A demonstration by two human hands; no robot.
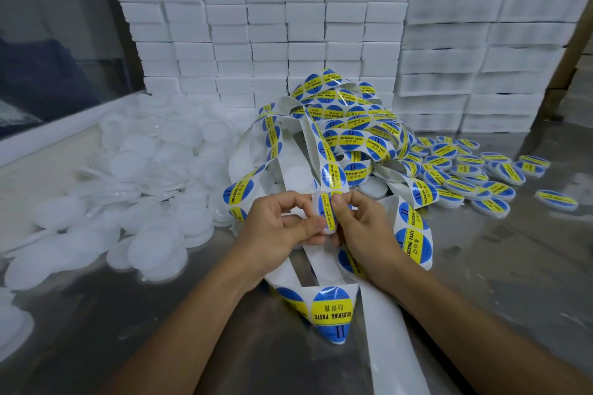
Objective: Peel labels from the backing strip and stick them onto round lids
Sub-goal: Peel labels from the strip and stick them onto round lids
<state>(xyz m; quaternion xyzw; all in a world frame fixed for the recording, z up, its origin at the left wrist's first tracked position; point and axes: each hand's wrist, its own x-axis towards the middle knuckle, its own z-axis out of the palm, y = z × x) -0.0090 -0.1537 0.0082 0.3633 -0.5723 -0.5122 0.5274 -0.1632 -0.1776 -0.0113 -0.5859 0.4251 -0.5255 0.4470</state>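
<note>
Glossy round blue-and-yellow labels (351, 143) printed "SOLDERING PASTE", carried on a long white waxy paper backing strip (390, 340) tangled in loose loops across the dull grey metal tabletop (513, 266). To the left, a heap of plain translucent white round plastic lids (134, 176), smooth and shallow, piled without order. To the right, a scatter of already labelled round lids (465, 176), lying flat or overlapping. Behind, stacked walls of white rectangular foam blocks (256, 26), matte and slightly grainy, with brown cardboard (574, 51) at the far right edge. Left hand (279, 231) raised above the strip, fingers curled, thumb and forefinger pinching one small white round lid (321, 208) held on edge. Right hand (361, 228) close against it, fingertips curled and pinching a single blue-and-yellow label (330, 215) laid against that lid's face. Both forearms bare, reaching in from the bottom edge. Lid in the grip mostly hidden by fingers and label; how far the label has stuck, hard to make out. Lower run of strip cut off by the bottom border.
</note>
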